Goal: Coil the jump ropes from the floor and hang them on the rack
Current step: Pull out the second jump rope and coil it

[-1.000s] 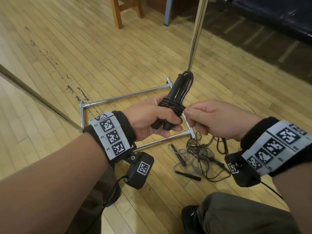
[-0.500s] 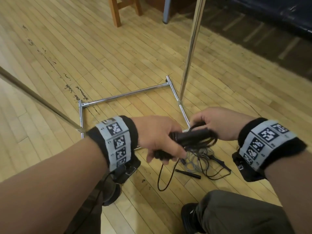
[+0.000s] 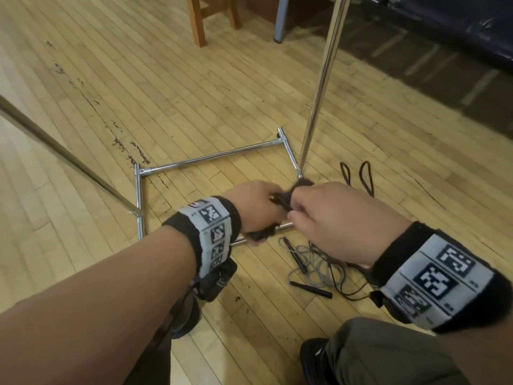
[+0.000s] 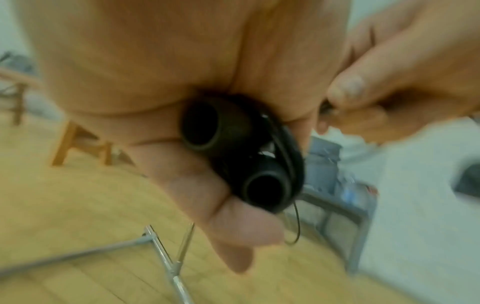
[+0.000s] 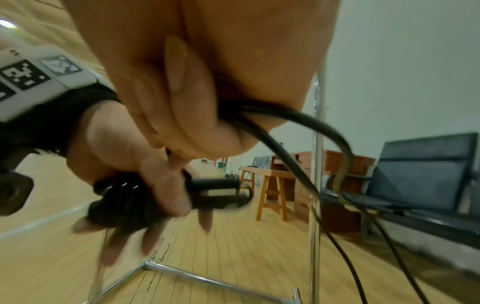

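Lowered and tipped flat since a moment ago, the black jump rope (image 3: 280, 201) has its paired handles clenched in the left hand (image 3: 249, 209) while the right hand (image 3: 333, 218) pinches its cord, apparently to secure the coil.

Black jump rope (image 4: 249, 156) is sitting bundled up, both handles side by side with cord wrapped around them and loops sticking out. More ropes (image 3: 319, 266) are lying tangled on the floor beside the chrome rack (image 3: 319, 87), which is standing upright.

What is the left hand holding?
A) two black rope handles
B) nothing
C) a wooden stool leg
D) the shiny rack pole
A: the left wrist view shows the left hand curled round the two black rope handles, ends side by side.
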Available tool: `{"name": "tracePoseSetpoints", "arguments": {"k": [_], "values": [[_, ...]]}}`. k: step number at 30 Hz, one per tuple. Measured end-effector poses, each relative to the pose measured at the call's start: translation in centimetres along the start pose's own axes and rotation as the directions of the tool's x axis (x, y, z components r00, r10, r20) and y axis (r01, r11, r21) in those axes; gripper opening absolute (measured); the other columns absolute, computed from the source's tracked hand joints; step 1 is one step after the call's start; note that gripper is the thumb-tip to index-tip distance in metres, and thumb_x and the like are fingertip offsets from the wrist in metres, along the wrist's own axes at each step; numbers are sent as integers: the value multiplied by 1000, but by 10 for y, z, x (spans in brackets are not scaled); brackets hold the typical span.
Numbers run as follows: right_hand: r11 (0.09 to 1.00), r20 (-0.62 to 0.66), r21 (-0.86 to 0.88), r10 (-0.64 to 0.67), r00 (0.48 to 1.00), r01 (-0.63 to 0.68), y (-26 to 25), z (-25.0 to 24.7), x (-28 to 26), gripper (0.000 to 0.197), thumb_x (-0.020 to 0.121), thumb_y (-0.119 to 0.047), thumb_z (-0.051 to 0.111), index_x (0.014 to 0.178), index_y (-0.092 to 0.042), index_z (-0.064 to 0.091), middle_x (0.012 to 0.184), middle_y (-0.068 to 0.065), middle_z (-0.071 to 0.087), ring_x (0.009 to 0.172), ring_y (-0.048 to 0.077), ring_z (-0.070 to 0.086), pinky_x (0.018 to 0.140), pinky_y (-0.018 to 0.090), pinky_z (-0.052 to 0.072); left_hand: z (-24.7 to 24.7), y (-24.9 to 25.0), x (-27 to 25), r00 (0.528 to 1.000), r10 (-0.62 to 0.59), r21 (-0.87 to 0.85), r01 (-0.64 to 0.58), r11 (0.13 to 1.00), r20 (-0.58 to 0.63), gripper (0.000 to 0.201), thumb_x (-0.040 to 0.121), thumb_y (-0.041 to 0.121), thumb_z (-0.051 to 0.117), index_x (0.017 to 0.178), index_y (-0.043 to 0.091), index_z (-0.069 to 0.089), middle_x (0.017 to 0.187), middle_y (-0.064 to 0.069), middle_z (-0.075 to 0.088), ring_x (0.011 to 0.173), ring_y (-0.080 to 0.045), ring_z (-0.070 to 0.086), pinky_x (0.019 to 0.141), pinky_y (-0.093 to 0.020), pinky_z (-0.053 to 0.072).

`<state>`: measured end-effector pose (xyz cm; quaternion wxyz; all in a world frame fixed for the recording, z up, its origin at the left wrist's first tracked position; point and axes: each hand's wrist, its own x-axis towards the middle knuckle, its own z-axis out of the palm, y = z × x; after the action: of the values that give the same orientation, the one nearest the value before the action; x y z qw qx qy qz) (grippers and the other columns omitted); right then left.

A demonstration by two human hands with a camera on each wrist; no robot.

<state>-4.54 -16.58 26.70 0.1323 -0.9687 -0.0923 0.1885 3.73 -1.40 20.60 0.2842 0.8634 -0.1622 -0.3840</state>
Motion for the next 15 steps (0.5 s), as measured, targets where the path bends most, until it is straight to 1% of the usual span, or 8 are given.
{"name": "tracePoseSetpoints", "arguments": {"k": [2, 3, 4, 7, 9, 12, 14, 15], "values": [[981, 0, 184, 60, 998, -59, 10, 0, 1, 26, 107, -39, 41, 85, -27, 51, 69, -7, 54, 57, 6, 48, 53, 24, 37, -13, -7, 1, 996, 10, -333, -39, 942, -87, 12, 97, 22, 72, 109, 22, 69, 95, -15, 76, 83, -33, 79, 65, -43, 67], [957, 27, 278, 78, 997, -82, 15, 1, 2, 29, 107, -39, 42, 83, -25, 51, 66, -7, 54, 56, 9, 48, 53, 29, 40, -17, -10, 0, 997, 14, -470, -49, 881, -77, 15, 96, 18, 74, 111, 18, 69, 100, -21, 75, 89, -37, 79, 67, -47, 66], [931, 63, 351, 87, 994, -104, 21, 2, 3, 30, 107, -39, 43, 83, -22, 52, 65, -5, 53, 56, 12, 48, 54, 33, 42, -21, -11, 0, 998, 46, -555, -64, 829, -46, 18, 95, 13, 75, 111, 13, 69, 104, -25, 74, 92, -38, 78, 67, -46, 65], [872, 159, 463, 98, 982, -162, 33, 9, 5, 32, 107, -38, 43, 86, -17, 55, 63, -3, 53, 56, 16, 47, 55, 36, 43, -27, -11, -5, 968, 225, -658, -96, 747, 114, 22, 89, 6, 78, 108, 6, 66, 98, -22, 74, 89, -32, 73, 61, -38, 60], [843, 190, 507, 95, 977, -181, 41, 12, 7, 33, 107, -37, 44, 87, -14, 57, 62, -5, 54, 58, 17, 47, 58, 38, 41, -27, -9, -7, 939, 292, -708, -81, 701, 181, 26, 86, 11, 80, 106, 7, 63, 93, -18, 73, 84, -30, 72, 57, -36, 59], [800, 234, 569, 66, 970, -191, 49, 15, 7, 34, 107, -38, 45, 86, -15, 59, 65, -3, 54, 62, 19, 46, 62, 40, 39, -22, 0, -10, 941, 299, -752, -80, 655, 160, 34, 92, 33, 74, 107, 7, 58, 87, -19, 73, 74, -31, 71, 49, -32, 56], [801, 269, 562, 60, 961, -207, 55, 16, 7, 32, 106, -40, 47, 85, -19, 60, 67, -3, 53, 62, 18, 45, 63, 40, 39, -18, 5, -11, 940, 311, -760, -99, 642, 140, 32, 95, 32, 68, 106, 5, 56, 83, -19, 72, 68, -31, 70, 45, -31, 55], [811, 277, 539, 83, 957, -226, 57, 15, 7, 31, 105, -41, 50, 85, -22, 62, 68, -3, 56, 62, 18, 47, 63, 38, 41, -18, 7, -12, 929, 329, -736, -105, 669, 166, 28, 95, 29, 67, 106, 5, 57, 82, -19, 73, 68, -31, 70, 45, -32, 55]]}}
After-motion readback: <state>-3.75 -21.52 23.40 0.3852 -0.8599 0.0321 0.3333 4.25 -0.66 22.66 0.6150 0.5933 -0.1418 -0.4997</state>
